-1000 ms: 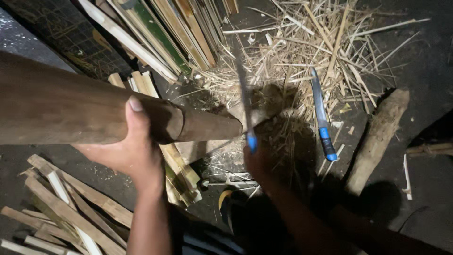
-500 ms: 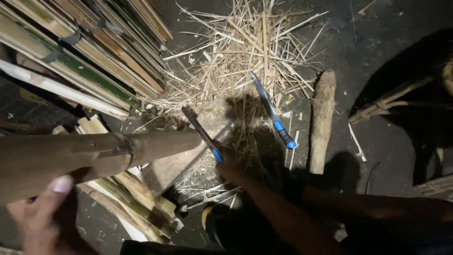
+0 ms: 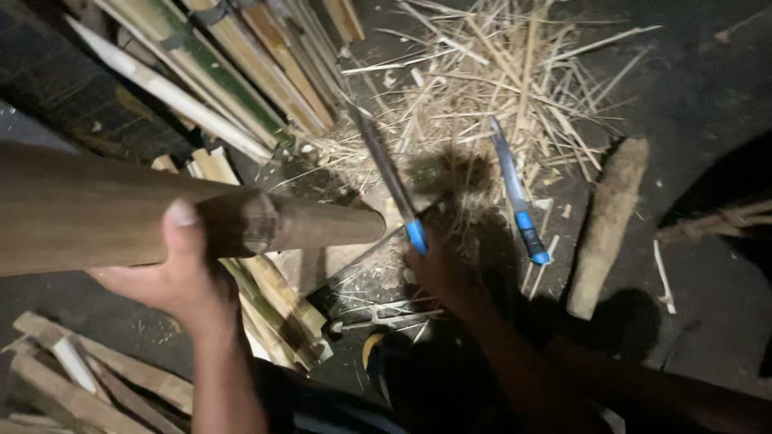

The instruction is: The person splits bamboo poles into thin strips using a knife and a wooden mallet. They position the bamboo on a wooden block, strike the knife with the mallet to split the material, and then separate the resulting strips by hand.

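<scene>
Though the light is poor, the head view shows a thick bamboo pole [image 3: 121, 213] lying across the left of the frame, its narrower end pointing toward a knife [image 3: 392, 186]. The pole looks stiff, smooth and probably heavy for one hand, so a grip near its node seems soundest. The left hand [image 3: 173, 277] is wrapped around it from below, thumb up over the top, forearm rising from the lower edge. The right hand [image 3: 438, 269], in shadow, is clenched on the knife's blue handle, blade angled up and left. A second blue-handled knife [image 3: 519, 205] lies on the ground beside a log [image 3: 607, 221], amid shavings [image 3: 498, 88].
</scene>
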